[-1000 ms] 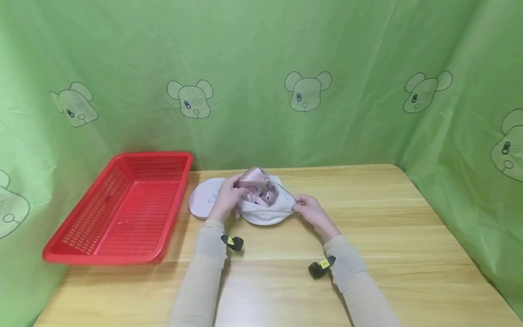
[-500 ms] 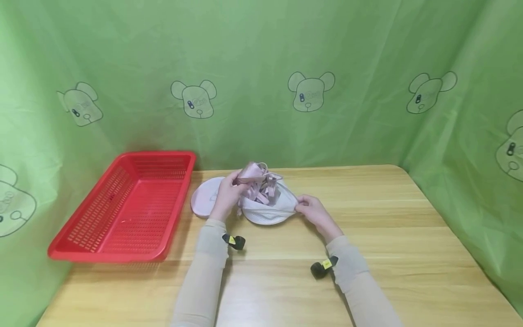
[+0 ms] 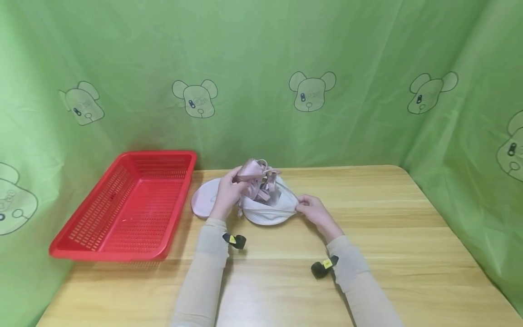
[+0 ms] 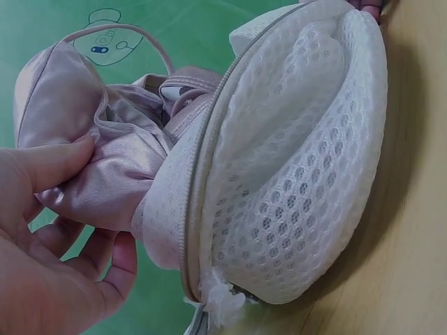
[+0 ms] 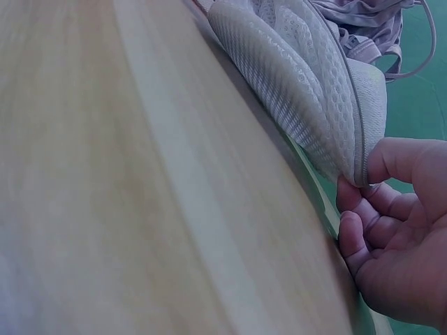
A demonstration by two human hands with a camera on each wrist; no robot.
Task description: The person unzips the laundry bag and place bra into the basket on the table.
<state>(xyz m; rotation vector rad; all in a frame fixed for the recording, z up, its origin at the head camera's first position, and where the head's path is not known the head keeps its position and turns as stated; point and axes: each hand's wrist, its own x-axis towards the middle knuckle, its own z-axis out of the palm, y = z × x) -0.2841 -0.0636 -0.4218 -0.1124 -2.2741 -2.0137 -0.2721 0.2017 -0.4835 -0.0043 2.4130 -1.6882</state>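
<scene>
A pink satin bra (image 4: 119, 153) with thin straps sticks up out of a white mesh laundry bag (image 4: 300, 167), whose zipper is undone. My left hand (image 3: 227, 191) grips the bra by a smooth, rounded part, thumb on top. Part of the bra is still down inside the bag's mouth. At the bag's right end, my right hand (image 3: 318, 215) pinches the edge near the zipper between thumb and fingers, as the right wrist view (image 5: 401, 216) also shows. The bag's round lid (image 3: 204, 198) lies folded to the left, partly behind my left hand.
A red plastic basket (image 3: 173, 227) with slotted walls stands on the left of the wooden table (image 3: 388, 254). Green curtains (image 3: 253, 131) with mouse-like heads printed on them hang behind and at both sides.
My left hand has lifted the bra somewhat higher out of the bag, and more of its straps show. The right hand keeps its pinch on the bag's edge. The head view has shifted slightly.
</scene>
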